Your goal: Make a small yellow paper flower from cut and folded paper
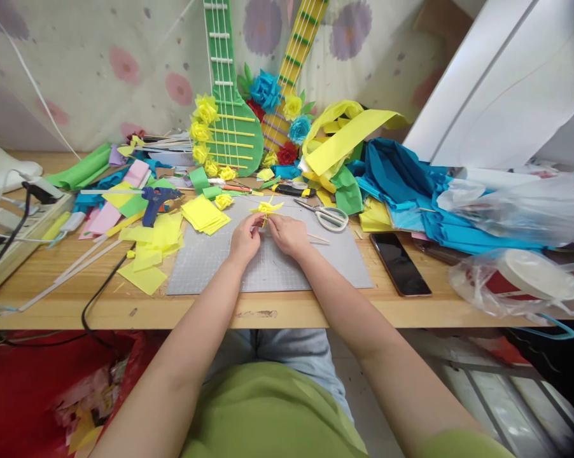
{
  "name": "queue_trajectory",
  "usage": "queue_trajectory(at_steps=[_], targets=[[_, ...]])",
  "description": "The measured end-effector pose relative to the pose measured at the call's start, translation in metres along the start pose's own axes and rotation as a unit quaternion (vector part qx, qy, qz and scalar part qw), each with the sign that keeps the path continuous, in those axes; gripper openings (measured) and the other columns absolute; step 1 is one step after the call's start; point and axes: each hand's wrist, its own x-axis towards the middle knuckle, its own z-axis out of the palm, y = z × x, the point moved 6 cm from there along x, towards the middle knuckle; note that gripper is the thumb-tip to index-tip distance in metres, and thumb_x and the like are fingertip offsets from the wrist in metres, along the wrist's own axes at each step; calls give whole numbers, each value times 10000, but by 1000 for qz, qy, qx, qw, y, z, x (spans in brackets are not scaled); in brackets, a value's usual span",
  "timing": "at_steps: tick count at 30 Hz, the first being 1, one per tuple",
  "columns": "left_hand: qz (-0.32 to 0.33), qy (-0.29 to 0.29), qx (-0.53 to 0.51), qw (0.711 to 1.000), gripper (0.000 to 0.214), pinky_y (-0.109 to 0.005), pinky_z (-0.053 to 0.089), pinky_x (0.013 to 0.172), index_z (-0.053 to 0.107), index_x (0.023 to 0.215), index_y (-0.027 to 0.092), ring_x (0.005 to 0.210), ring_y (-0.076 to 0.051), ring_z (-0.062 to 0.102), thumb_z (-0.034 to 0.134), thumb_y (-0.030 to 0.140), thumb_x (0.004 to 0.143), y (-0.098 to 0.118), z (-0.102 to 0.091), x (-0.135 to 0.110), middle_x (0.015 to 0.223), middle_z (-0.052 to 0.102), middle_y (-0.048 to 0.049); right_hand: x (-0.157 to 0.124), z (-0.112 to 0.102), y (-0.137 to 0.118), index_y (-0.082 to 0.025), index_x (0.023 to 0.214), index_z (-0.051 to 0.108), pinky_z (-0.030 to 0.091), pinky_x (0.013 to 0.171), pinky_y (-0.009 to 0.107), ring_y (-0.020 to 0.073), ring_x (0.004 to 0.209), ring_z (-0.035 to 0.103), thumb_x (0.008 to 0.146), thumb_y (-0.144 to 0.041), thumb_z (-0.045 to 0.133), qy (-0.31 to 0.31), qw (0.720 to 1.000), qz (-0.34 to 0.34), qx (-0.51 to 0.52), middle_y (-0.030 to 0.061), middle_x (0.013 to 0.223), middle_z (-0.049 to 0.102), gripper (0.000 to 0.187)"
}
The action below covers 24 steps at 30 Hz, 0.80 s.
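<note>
Both my hands meet over the grey cutting mat (210,267), closed on a yellow paper flower (266,207) with spread petals. My left hand (246,240) pinches it from the left, and my right hand (287,234) grips it from the right. My fingertips partly cover the flower's base. A thin stick (318,238) lies by my right hand. Just beyond are scissors (331,218) with pale handles. To the left of my hands rest a finished small yellow flower (224,201) and a stack of yellow paper squares (205,214).
A blue glue gun (154,205) and loose yellow paper (146,278) lie left. A phone (400,264) and a bagged cup (520,280) are right. A green paper guitar (237,137) and a yellow one (294,57) lean behind. Blue paper (396,172) is heaped right.
</note>
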Motion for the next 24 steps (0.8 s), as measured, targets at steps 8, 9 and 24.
queue_trajectory(at_steps=[8, 9, 24], targets=[[-45, 18, 23, 999, 282, -236, 500, 660, 560, 1018, 198, 810, -123, 607, 514, 142, 746, -1, -2, 0, 901, 664, -30, 1, 1, 2, -230, 1103, 514, 357, 654, 242, 177, 895, 573, 914, -293, 261, -6, 998, -34, 43, 42, 1002, 640, 322], [-49, 19, 29, 998, 285, -235, 499, 658, 559, 1019, 199, 805, -122, 606, 519, 143, 743, -1, -3, 0, 895, 664, -27, 1, 1, 3, -234, 1100, 521, 362, 658, 241, 174, 913, 569, 911, -292, 268, -1, 998, -38, 50, 40, 1033, 629, 321], [-104, 91, 142, 980, 488, -323, 464, 706, 390, 1141, 220, 804, -200, 603, 541, 127, 686, -3, -10, -5, 902, 632, -51, 1, 4, 14, -257, 1095, 554, 413, 753, 271, 172, 934, 593, 869, -279, 369, -1, 993, 37, 114, 4, 1057, 648, 292]])
